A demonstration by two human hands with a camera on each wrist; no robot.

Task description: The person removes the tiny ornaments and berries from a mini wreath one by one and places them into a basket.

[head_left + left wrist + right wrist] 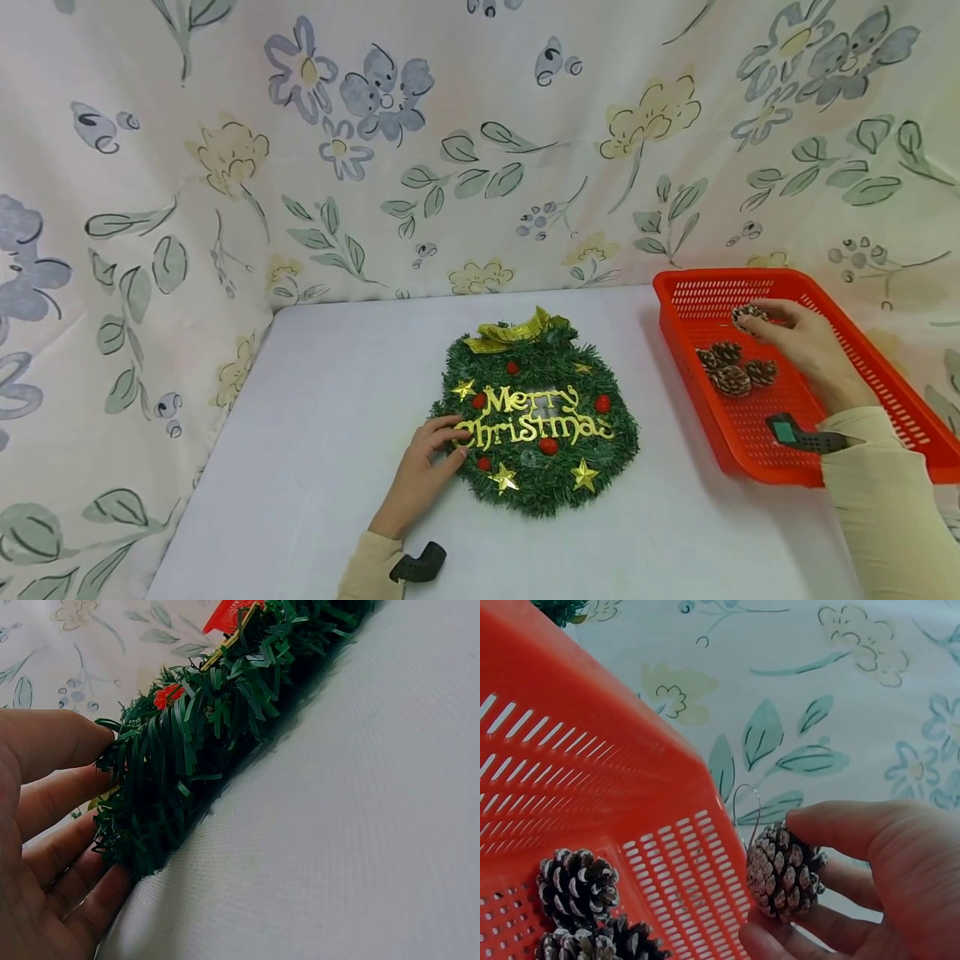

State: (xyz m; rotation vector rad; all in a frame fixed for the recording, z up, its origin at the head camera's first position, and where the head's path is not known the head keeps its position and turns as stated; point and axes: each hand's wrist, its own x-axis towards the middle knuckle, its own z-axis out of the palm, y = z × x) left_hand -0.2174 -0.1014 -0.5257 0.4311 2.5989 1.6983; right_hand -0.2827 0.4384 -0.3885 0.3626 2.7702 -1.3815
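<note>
A green tinsel wreath [540, 492] lies on the white table, with gold "Merry Christmas" lettering [525, 429], gold stars, red berries and a gold bow [510, 333]. My left hand [429, 458] holds its left edge, fingers bent over the rim; the left wrist view shows thumb and fingertips against the tufts [172, 750]. Above the red basket, my right hand [802, 337] pinches a white-tipped pine cone [784, 874] between thumb and fingers. A thin string loop [748, 806] sticks up from that cone. Several more pine cones [731, 381] lie inside the basket.
The red perforated plastic basket [693, 400] stands at the table's right side, its walls raised around the cones. A floral curtain [465, 225] hangs behind and to the left. The white tabletop [322, 400] extends left of the wreath.
</note>
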